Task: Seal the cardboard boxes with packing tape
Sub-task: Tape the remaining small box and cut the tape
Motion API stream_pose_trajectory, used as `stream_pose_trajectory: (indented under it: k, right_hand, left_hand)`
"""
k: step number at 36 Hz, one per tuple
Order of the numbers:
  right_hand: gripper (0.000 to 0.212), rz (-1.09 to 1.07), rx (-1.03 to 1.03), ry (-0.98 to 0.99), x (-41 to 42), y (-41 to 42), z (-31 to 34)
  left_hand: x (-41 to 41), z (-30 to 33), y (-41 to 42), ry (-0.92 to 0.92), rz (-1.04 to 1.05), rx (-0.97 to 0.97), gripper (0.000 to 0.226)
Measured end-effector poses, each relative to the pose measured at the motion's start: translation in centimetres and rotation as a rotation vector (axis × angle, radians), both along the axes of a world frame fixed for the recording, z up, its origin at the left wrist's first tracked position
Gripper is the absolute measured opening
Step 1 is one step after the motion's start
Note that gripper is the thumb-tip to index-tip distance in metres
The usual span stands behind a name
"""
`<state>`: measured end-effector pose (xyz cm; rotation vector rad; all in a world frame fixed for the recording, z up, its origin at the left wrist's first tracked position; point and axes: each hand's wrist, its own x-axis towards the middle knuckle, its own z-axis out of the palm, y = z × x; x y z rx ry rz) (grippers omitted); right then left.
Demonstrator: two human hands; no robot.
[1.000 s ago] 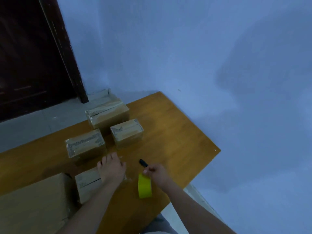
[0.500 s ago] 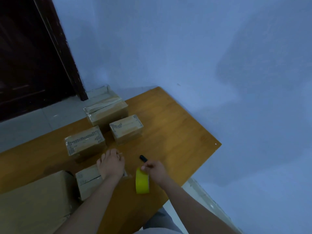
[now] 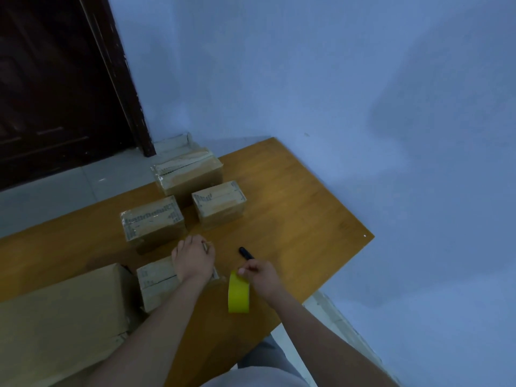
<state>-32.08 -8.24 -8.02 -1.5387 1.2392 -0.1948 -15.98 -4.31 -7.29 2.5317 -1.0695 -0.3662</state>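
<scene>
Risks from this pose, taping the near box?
1. The right hand pinches only the top of the yellow tape roll, which stands on edge; it could roll or tip.
2. The left hand covers the near box top, in the tape's path.
3. The black pen-like item lies just beyond the right hand; a sweep may knock it.

Dark printed markings along the top edges of three small cardboard boxes (image 3: 153, 223) (image 3: 219, 197) (image 3: 156, 275) on the wooden table (image 3: 293, 213), toward its far left corner and near edge; too blurred and small to read. No legible word, brand, number or sign anywhere else.
</scene>
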Motion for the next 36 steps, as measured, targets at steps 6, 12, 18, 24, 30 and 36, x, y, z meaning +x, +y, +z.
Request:
stream_pose_trajectory:
  k: [6, 12, 18, 24, 30, 36]
  right_hand:
    - [0.027, 0.027, 0.003, 0.002, 0.3, 0.1, 0.2]
    - [0.019, 0.045, -0.014, 0.012, 0.5, 0.0, 0.1]
    - [0.028, 0.025, -0.008, 0.017, 0.4, 0.1, 0.1]
    - [0.024, 0.018, 0.014, 0.015, 0.6, 0.0, 0.3]
    - [0.02, 0.018, 0.016, 0.014, 0.6, 0.0, 0.3]
    - [0.014, 0.018, 0.013, 0.011, 0.5, 0.0, 0.3]
  left_hand:
    - [0.2, 0.4, -0.2, 0.025, 0.01, 0.031, 0.017]
    - [0.2, 0.1, 0.1, -0.013, -0.005, 0.024, 0.021]
    - [0.4, 0.2, -0.1, -0.016, -0.036, 0.081, 0.022]
    - [0.4, 0.5, -0.1, -0.054, -0.12, 0.149, 0.03]
    - [0.3, 0.6, 0.3, -0.111, -0.234, 0.249, 0.042]
    - [0.0, 1.2, 0.3, -0.131, -0.282, 0.328, 0.046]
